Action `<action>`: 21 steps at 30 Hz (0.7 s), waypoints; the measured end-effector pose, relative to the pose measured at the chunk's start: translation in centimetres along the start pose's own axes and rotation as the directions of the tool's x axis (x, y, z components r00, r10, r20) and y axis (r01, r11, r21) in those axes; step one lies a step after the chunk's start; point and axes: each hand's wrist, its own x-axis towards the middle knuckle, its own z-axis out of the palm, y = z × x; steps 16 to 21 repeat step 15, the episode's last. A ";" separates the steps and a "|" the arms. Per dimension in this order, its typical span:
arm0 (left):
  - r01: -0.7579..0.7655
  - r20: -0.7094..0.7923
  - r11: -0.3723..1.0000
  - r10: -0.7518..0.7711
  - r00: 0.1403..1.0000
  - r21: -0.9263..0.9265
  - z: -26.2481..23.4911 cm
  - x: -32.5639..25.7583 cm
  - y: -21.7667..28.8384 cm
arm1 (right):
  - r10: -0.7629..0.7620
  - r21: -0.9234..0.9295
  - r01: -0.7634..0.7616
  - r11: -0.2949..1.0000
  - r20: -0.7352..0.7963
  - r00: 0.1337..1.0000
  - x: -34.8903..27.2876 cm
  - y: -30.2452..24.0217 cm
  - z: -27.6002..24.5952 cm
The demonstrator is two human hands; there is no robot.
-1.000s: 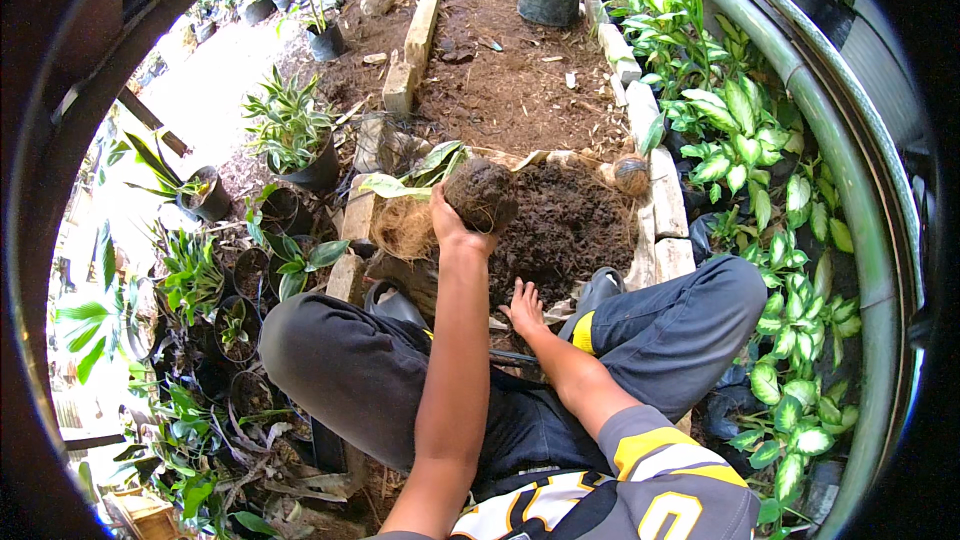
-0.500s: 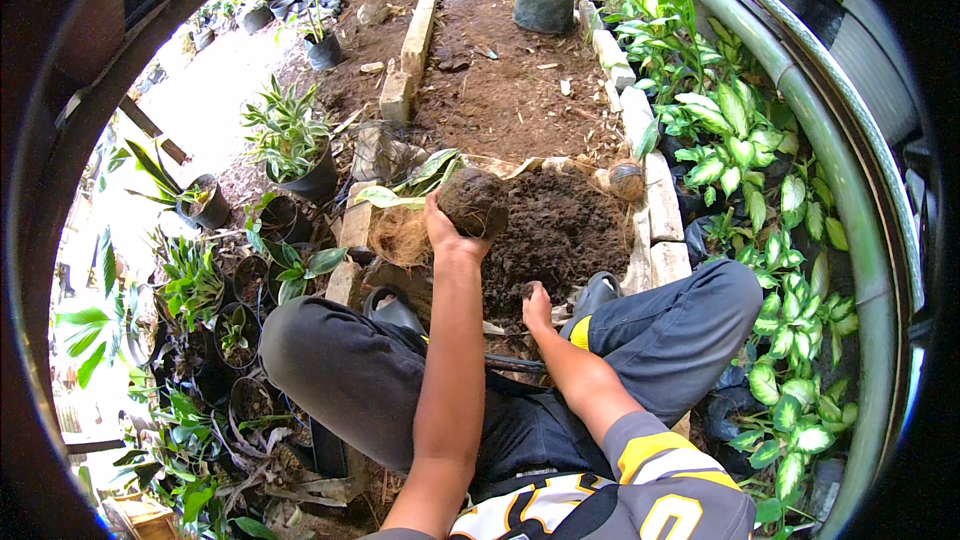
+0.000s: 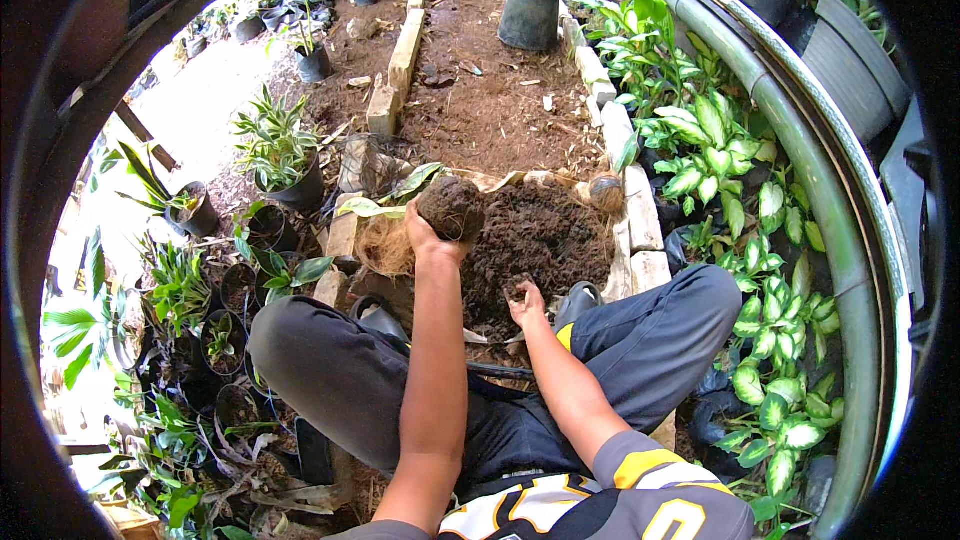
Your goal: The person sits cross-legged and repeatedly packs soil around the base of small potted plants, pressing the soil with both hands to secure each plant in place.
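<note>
Soil [image 3: 545,240] lies in one dark heap on a sheet in front of the seated person, between the two bent knees and one row of pale border blocks [image 3: 630,210] at the right. The left hand [image 3: 428,233] is raised over the near left edge of the heap, its fingers curled around one round, dark root ball [image 3: 452,208]; the ball sits against the palm and fingertips, clear of the heap below it. One tuft of pale fibre [image 3: 385,245] hangs just beside that hand on its left, and two long green leaves [image 3: 395,195] lie behind it. The right hand [image 3: 525,302] is low, at the near edge of the heap, fingers bent and cupped with a small clump of soil in them; how tightly it closes cannot be told. Two dark sandals show, one by each knee: the left one [image 3: 380,320] and the right one [image 3: 578,302].

One second round ball [image 3: 607,192] rests at the far right corner of the heap, touching the border blocks. One grey pot [image 3: 529,15] stands on the bare bed further back, well apart from the hands. One second row of blocks [image 3: 398,65] borders the bed on the left. One potted plant with striped leaves [image 3: 280,155] stands left of it, near several smaller pots whose number cannot be counted.
</note>
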 end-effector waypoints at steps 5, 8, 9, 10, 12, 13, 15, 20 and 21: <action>-0.018 -0.019 1.000 0.018 1.000 0.000 -0.1 0.3 -0.1 | 0.030 0.317 -0.056 0.947 0.087 0.996 -2.1 -1.1 1.8; -0.010 -0.021 1.000 0.010 1.000 0.004 -0.1 0.5 -0.1 | -0.027 0.275 -0.024 0.961 0.179 0.983 -1.9 -1.0 2.1; -0.008 -0.023 1.000 0.008 1.000 0.006 -0.1 0.6 -0.2 | -0.053 0.258 0.011 0.966 0.158 0.986 -1.6 -1.1 2.1; -0.006 -0.027 1.000 0.007 1.000 0.009 -0.2 0.6 -0.2 | 0.004 0.309 -0.058 0.949 0.173 0.985 -1.3 -1.2 2.1; -0.006 -0.005 1.000 0.007 1.000 0.006 -0.2 0.7 -0.2 | 0.141 0.220 -0.192 0.956 0.228 0.963 -1.1 -1.6 1.5; -0.001 -0.018 1.000 0.001 1.000 0.002 -0.2 0.7 -0.2 | 0.199 0.160 -0.227 0.961 0.174 0.964 -1.0 -1.8 1.2; -0.016 -0.011 1.000 0.016 1.000 -0.006 -0.1 0.7 -0.3 | 0.227 0.124 -0.265 0.956 0.257 0.939 -0.9 -1.9 1.0; -0.016 -0.011 1.000 0.016 1.000 -0.006 -0.1 0.7 -0.3 | 0.227 0.124 -0.265 0.956 0.257 0.939 -0.9 -1.9 1.0; -0.016 -0.011 1.000 0.016 1.000 -0.006 -0.1 0.7 -0.3 | 0.227 0.124 -0.265 0.956 0.257 0.939 -0.9 -1.9 1.0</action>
